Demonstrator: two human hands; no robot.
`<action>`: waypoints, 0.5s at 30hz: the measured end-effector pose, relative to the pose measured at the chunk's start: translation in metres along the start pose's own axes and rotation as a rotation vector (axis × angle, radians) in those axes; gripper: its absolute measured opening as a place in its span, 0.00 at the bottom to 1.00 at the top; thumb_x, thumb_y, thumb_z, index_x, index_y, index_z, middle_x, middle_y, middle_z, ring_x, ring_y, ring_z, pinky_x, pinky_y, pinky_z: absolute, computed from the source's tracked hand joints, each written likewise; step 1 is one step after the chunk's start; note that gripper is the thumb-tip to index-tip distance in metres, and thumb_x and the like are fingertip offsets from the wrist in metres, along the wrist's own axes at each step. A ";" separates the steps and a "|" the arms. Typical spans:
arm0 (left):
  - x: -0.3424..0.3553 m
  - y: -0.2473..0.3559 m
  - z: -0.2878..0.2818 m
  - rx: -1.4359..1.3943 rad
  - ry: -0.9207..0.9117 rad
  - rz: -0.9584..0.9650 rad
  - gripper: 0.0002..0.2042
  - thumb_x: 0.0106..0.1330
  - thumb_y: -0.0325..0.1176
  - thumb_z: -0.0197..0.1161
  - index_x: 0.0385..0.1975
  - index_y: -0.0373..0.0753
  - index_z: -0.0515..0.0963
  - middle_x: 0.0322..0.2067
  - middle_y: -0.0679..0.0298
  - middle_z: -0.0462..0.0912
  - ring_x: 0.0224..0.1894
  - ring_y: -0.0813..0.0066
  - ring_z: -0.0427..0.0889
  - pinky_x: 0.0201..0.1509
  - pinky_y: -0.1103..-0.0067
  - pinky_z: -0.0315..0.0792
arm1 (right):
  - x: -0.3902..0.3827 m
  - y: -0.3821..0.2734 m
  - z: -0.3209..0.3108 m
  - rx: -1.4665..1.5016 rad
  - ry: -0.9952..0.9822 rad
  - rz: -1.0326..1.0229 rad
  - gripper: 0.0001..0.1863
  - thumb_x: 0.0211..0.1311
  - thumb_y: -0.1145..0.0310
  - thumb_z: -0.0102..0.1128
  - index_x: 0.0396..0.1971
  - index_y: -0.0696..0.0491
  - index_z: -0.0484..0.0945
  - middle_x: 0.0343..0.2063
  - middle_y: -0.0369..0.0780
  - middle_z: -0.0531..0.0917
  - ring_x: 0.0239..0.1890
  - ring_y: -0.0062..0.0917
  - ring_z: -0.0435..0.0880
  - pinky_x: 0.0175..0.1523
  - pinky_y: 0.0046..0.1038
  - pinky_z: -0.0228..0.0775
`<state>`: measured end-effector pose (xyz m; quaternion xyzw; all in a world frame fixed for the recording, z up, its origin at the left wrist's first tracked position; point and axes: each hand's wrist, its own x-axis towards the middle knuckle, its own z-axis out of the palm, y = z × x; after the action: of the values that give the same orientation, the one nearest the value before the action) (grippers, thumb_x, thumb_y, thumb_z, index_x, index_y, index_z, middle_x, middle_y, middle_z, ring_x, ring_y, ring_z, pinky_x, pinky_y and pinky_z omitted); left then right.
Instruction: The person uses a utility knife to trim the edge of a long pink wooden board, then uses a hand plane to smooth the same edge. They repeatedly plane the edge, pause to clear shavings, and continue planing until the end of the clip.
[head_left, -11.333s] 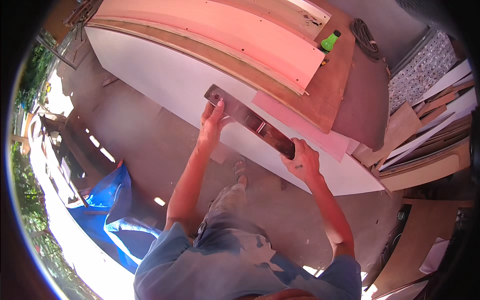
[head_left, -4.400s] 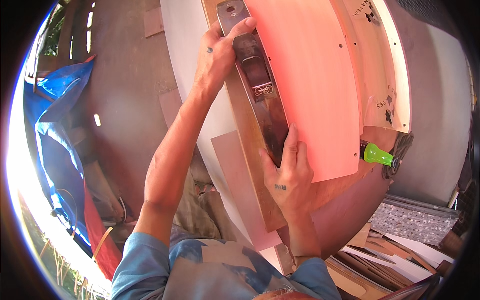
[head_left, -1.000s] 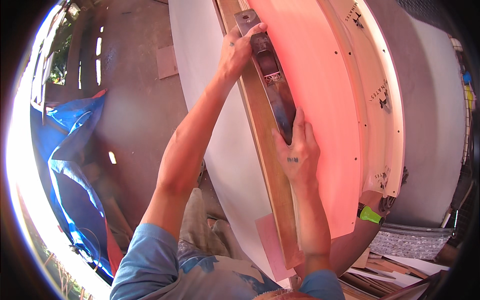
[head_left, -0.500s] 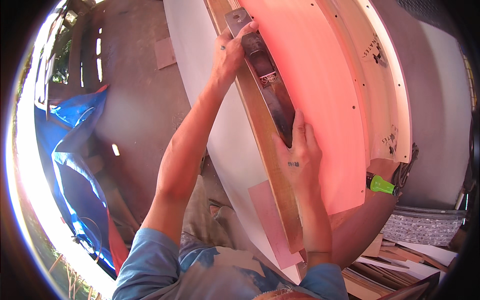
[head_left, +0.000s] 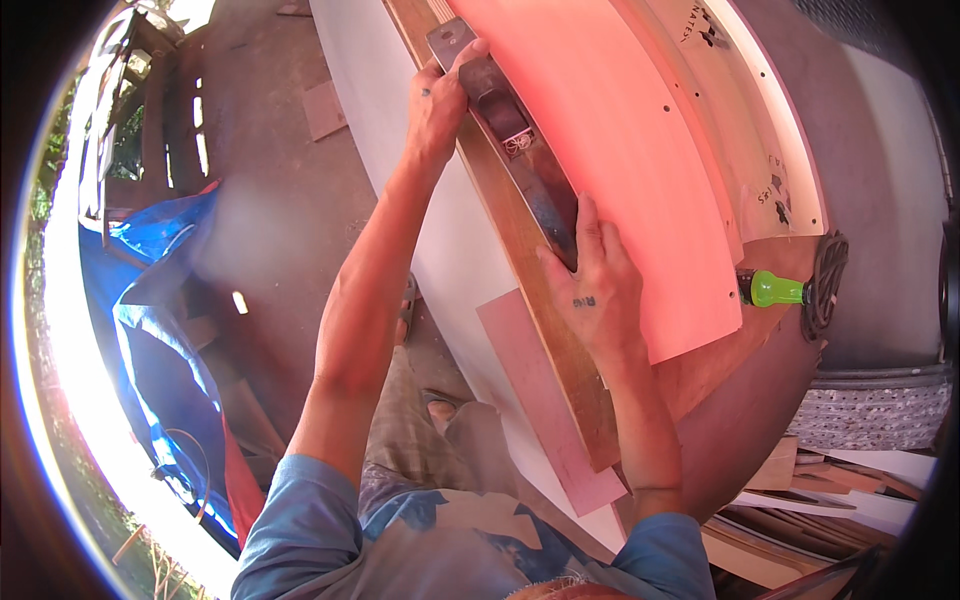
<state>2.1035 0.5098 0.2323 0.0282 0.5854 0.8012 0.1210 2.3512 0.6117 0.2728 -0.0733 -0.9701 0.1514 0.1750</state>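
Note:
A long dark wooden hand plane (head_left: pixel 548 195) lies along a narrow wooden board (head_left: pixel 572 375), with curled shavings (head_left: pixel 518 143) in its throat. My left hand (head_left: pixel 436 108) is closed around the plane's far end, its thumb lying across the top. My right hand (head_left: pixel 605 285) grips the near end, thumb on one side and fingers on the other. The plane's sole is hidden against the board. Right beside the board spreads a large sheet lit pinkish-red (head_left: pixel 625 170).
A curved pale panel with screw holes (head_left: pixel 745 130) lies farther right. By its near end are a green-necked bottle (head_left: pixel 775 289) and a coiled dark cable (head_left: pixel 826 285). Wood offcuts (head_left: pixel 780 540) are stacked at lower right. A thin pinkish board (head_left: pixel 530 400) sits left of the wooden board; a blue tarp (head_left: pixel 150 290) hangs at left.
The view has shifted, so the bench, sheet and bottle appear higher. Against them, the plane and both hands are somewhat nearer to me. Both hands keep their grip.

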 end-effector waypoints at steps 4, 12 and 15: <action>-0.026 -0.004 0.005 0.025 -0.021 0.007 0.28 0.70 0.54 0.68 0.48 0.28 0.83 0.40 0.61 0.86 0.44 0.76 0.83 0.51 0.79 0.75 | -0.023 0.001 -0.012 -0.006 -0.019 0.010 0.41 0.57 0.70 0.77 0.69 0.65 0.68 0.38 0.48 0.80 0.34 0.37 0.84 0.36 0.34 0.80; -0.101 -0.011 0.024 0.074 -0.003 -0.042 0.27 0.69 0.54 0.69 0.46 0.30 0.83 0.38 0.62 0.86 0.42 0.76 0.81 0.50 0.78 0.74 | -0.095 0.006 -0.047 -0.036 -0.067 0.075 0.42 0.57 0.70 0.76 0.70 0.63 0.67 0.39 0.48 0.80 0.36 0.40 0.85 0.37 0.36 0.80; -0.134 -0.015 0.035 0.074 0.005 -0.039 0.25 0.68 0.52 0.70 0.45 0.31 0.82 0.36 0.65 0.86 0.38 0.78 0.81 0.45 0.79 0.74 | -0.127 0.012 -0.060 -0.035 -0.070 0.081 0.43 0.57 0.70 0.77 0.71 0.62 0.66 0.40 0.49 0.80 0.36 0.41 0.85 0.38 0.37 0.80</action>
<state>2.2425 0.5160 0.2423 0.0192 0.6155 0.7764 0.1337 2.4918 0.6138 0.2820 -0.1101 -0.9744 0.1440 0.1332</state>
